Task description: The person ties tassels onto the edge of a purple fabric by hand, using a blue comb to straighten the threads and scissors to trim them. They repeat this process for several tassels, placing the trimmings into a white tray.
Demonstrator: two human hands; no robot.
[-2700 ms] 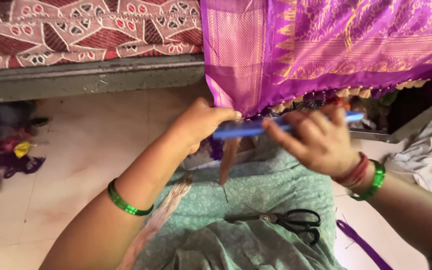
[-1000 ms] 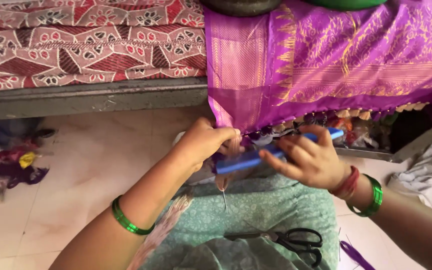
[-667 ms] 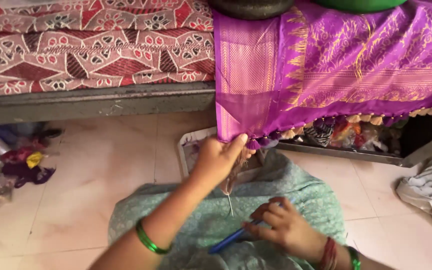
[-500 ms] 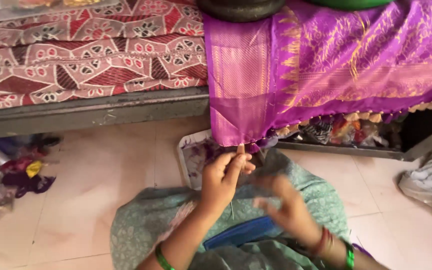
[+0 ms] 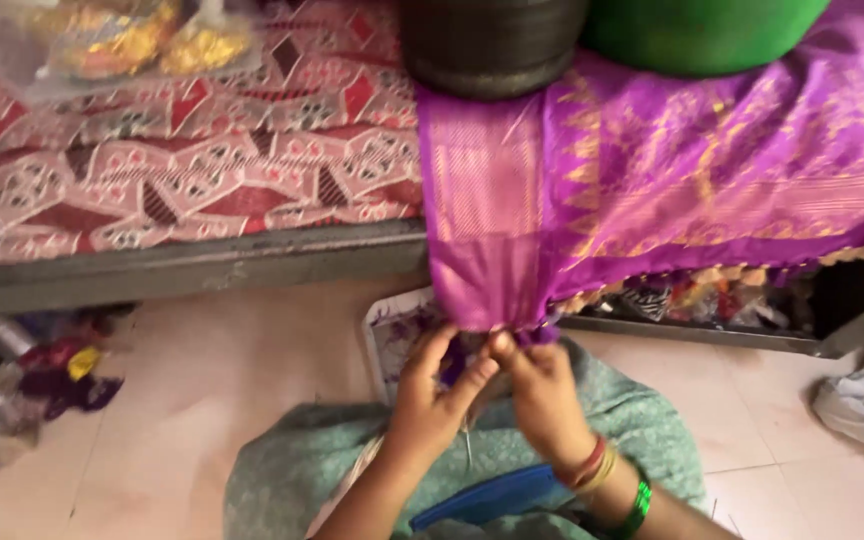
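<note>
Between both hands (image 5: 487,385), purple saree (image 5: 652,200) hem (gold-patterned) hangs fringed.

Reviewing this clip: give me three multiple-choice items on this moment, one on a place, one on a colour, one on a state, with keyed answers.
1. Where are both hands?
A. At the lower edge of the purple cloth
B. On the green tub
C. On the floor tiles

2. What colour is the flat thing on the lap?
A. Red
B. Blue
C. White

3. How is the purple cloth?
A. Folded on the floor
B. Rolled up
C. Hanging over the bed's edge

Answers:
1 A: the left hand and right hand pinch the purple cloth at its fringe.
2 B: the blue flat thing lies below the wrists.
3 C: it drapes down from the bed.
</note>
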